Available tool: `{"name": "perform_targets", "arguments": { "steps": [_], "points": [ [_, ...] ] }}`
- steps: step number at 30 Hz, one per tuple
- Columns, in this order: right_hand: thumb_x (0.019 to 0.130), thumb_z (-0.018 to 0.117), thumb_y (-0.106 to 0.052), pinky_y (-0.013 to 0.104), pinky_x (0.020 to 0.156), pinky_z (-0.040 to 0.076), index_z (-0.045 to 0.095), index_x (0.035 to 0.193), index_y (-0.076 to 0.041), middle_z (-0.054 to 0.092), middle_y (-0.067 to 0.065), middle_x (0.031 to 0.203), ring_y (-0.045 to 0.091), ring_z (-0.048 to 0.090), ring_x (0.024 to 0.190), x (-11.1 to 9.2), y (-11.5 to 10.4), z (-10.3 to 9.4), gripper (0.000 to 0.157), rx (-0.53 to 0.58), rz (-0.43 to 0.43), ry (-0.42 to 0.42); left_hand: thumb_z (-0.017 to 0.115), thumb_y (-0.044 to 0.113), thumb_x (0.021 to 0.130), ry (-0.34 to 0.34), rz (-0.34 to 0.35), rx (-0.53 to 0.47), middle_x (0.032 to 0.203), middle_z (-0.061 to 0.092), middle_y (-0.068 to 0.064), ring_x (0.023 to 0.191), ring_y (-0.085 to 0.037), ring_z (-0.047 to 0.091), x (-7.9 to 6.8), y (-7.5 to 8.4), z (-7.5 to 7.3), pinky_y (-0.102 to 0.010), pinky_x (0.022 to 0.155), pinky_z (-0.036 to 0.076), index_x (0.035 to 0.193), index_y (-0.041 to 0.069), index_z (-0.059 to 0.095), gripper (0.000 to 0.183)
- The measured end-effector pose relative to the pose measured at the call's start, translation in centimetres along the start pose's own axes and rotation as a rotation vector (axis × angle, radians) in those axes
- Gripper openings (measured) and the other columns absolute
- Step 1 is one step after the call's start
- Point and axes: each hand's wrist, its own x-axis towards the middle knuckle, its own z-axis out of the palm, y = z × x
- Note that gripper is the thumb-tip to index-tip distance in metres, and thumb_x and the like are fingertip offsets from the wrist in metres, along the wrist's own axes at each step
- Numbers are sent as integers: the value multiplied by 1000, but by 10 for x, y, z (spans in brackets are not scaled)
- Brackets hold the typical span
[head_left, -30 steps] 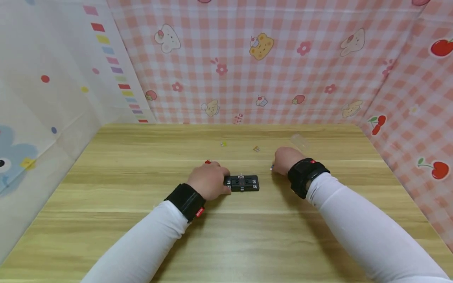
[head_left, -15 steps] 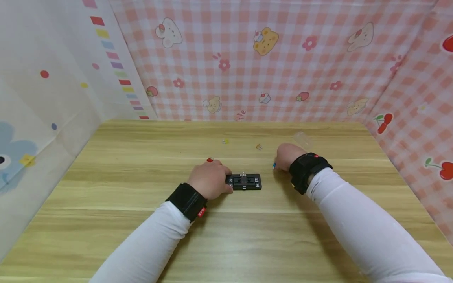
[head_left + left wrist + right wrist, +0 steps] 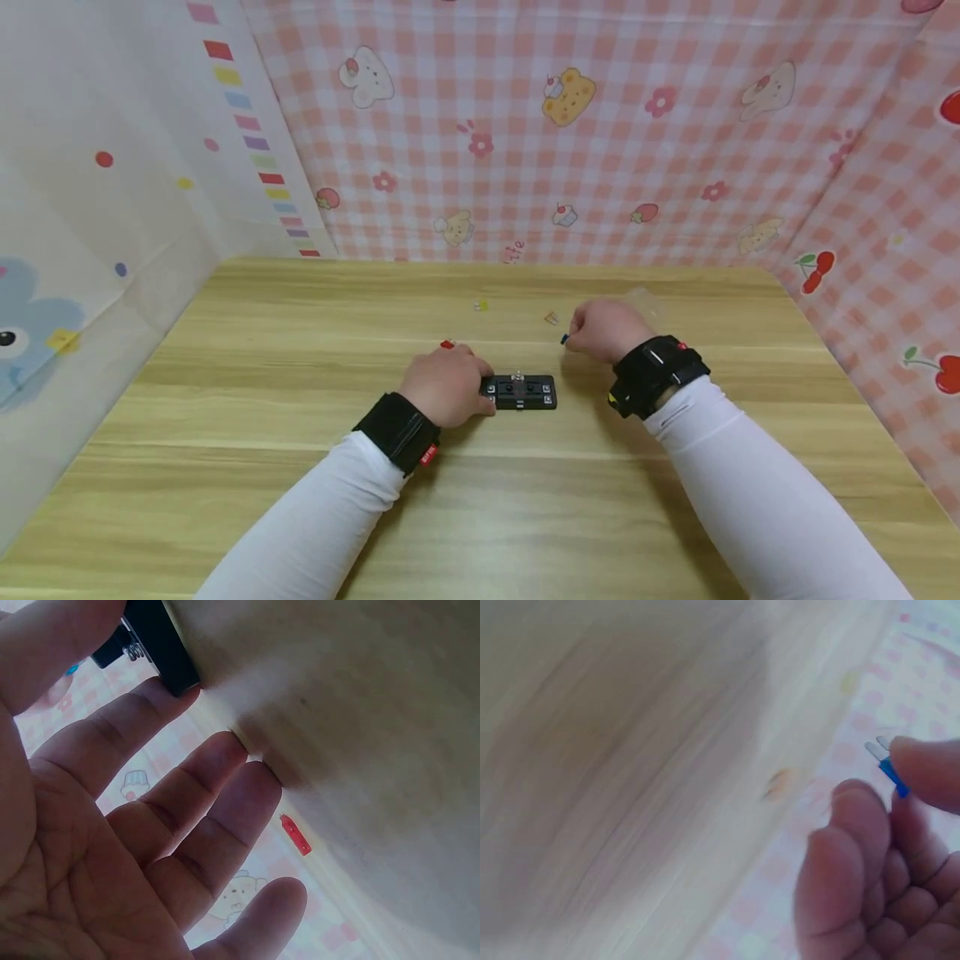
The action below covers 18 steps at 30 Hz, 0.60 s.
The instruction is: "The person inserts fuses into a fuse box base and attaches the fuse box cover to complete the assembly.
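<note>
My left hand (image 3: 447, 386) grips the left end of a black fuse holder (image 3: 534, 393) between thumb and forefinger. The block lies flat on the table, with metal terminals near its corners and a clear part in its middle. In the left wrist view, a fingertip sits against the edge of the fuse holder (image 3: 161, 645). My right hand (image 3: 609, 331) pinches a blue blade fuse (image 3: 891, 774) between thumb and forefinger, above the table and beyond the holder's right end. Two metal prongs of this fuse stick out past the thumb.
A red blade fuse (image 3: 447, 343) lies just beyond my left hand. Farther back lie a yellow fuse (image 3: 482, 306) and an orange-brown fuse (image 3: 551, 317). Behind my right hand is a clear plastic piece (image 3: 647, 302), partly hidden. Patterned cloth (image 3: 420, 125) hangs behind the wooden table (image 3: 225, 375).
My right hand has shifted slightly left and away with the blue fuse, which now points out to the left of the fingers. My left hand keeps its grip on the fuse holder.
</note>
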Motion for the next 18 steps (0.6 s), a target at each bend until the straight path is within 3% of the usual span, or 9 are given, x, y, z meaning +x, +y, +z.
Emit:
{"name": "perform_targets", "arguments": {
  "steps": [8, 13, 18],
  "points": [
    [78, 71, -15, 31, 45, 36, 59, 70, -15, 54, 2, 65, 20, 48, 55, -8, -22, 13, 14, 126, -138, 118, 72, 55, 75, -1, 9, 6, 106, 58, -1, 75, -16, 50, 2, -2, 1, -35, 59, 43, 116, 26, 67, 51],
    [80, 71, -11, 32, 50, 42, 60, 74, -17, 58, 0, 69, 18, 50, 60, -14, -36, 22, 14, 204, -211, 133, 72, 54, 74, -1, 13, -5, 101, 57, 0, 73, -16, 50, 2, -3, 1, -35, 57, 43, 114, 26, 68, 49],
    [83, 71, -12, 32, 57, 46, 65, 78, -16, 60, -5, 70, 14, 52, 64, -22, -50, 29, 9, 142, -277, 132, 72, 54, 74, 16, 22, 3, 98, 57, 1, 71, -15, 50, 2, -4, 3, -35, 54, 43, 111, 27, 69, 46]
  ]
}}
